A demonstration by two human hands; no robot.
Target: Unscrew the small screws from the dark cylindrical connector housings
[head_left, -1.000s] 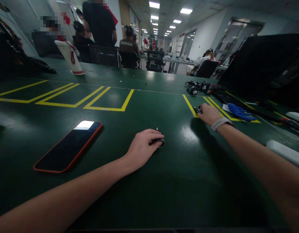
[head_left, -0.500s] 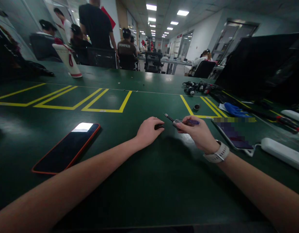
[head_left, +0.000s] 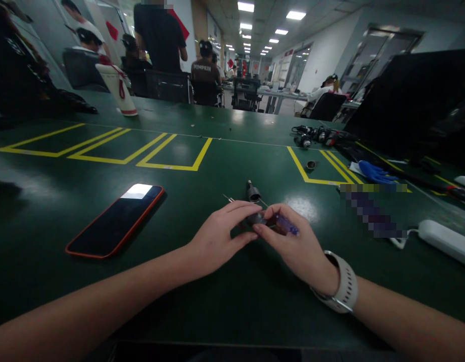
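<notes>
My left hand (head_left: 217, 231) is closed in a pinch on a small dark round part (head_left: 256, 217), mostly hidden by the fingers. Close against it, my right hand (head_left: 298, 246) holds a screwdriver with a see-through purple handle (head_left: 287, 224), and its fingertips touch the same part. Thin metal tips show past the left fingers; what they belong to I cannot make out. Just beyond both hands, a dark metal cup-shaped piece with a short shaft (head_left: 253, 192) rests on the green table (head_left: 202, 311).
An orange-cased phone (head_left: 117, 221) lies left. To the right are a blurred-out device (head_left: 371, 211), a white power strip (head_left: 447, 241) and a blue glove (head_left: 375, 172). A small dark ring (head_left: 311, 165) and several black parts (head_left: 305, 138) lie farther back. A white cup (head_left: 119, 90) stands back left.
The cup-shaped metal piece has left my right hand and rests on the table. My right hand has moved left and nearer to me, meeting my left hand at the round part.
</notes>
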